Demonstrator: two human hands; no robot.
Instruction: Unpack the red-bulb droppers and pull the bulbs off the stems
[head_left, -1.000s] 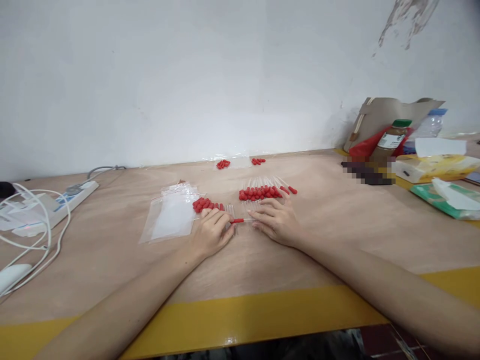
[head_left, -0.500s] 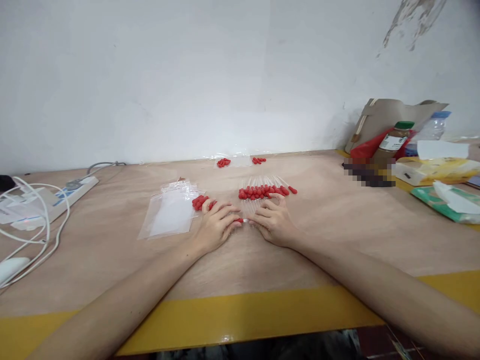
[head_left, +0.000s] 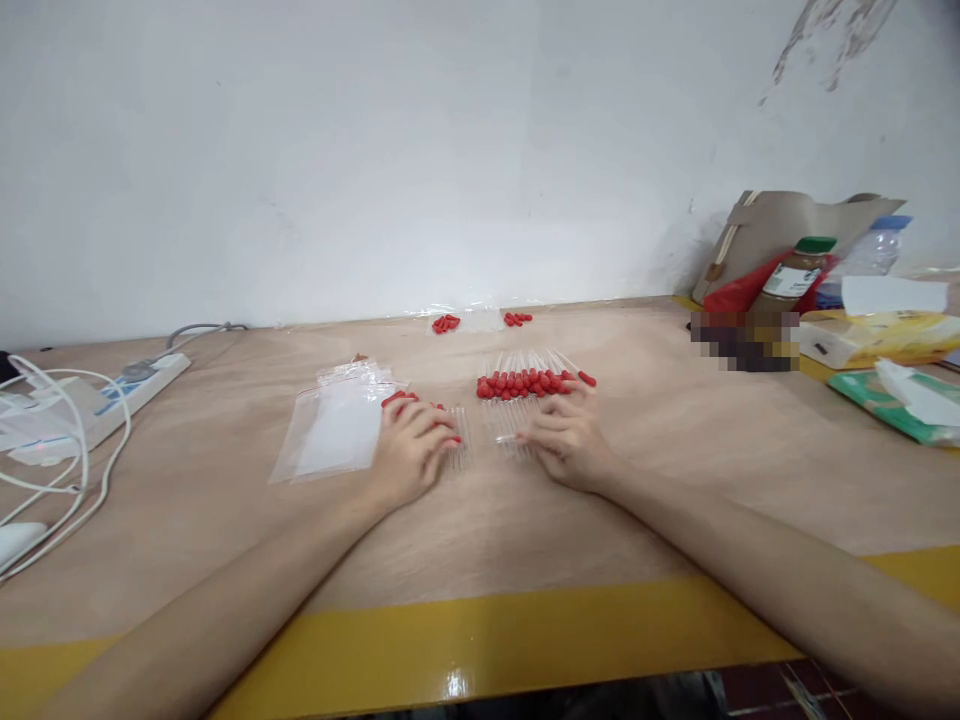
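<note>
My left hand (head_left: pixel 412 447) is closed in a pinch, with the tip of a red rubber bulb (head_left: pixel 455 440) showing at its fingertips. Loose glass tubes (head_left: pixel 463 450) lie just right of it, and a heap of red bulbs (head_left: pixel 396 398) is partly hidden behind its knuckles. A clear glass tube (head_left: pixel 505 439) points leftward out of the pinched fingers of my right hand (head_left: pixel 568 440). Glass droppers with red bulbs (head_left: pixel 517 385) lie in a row just beyond that hand, which hides some of them. A gap separates the held bulb from the held tube.
Clear plastic bags (head_left: pixel 337 425) lie stacked on the left. Bagged red bulbs (head_left: pixel 445 323) rest by the wall. A power strip (head_left: pixel 150 385) with white cables (head_left: pixel 82 450) is at far left. On the right stand a bottle (head_left: pixel 796 275), a grey bag (head_left: pixel 780 220) and tissue packs (head_left: pixel 892 405).
My hands have moved apart. The red bulb went left with my left hand, the glass tube right with my right; earlier they met between my fingers. Loose tubes beside my left hand are now uncovered.
</note>
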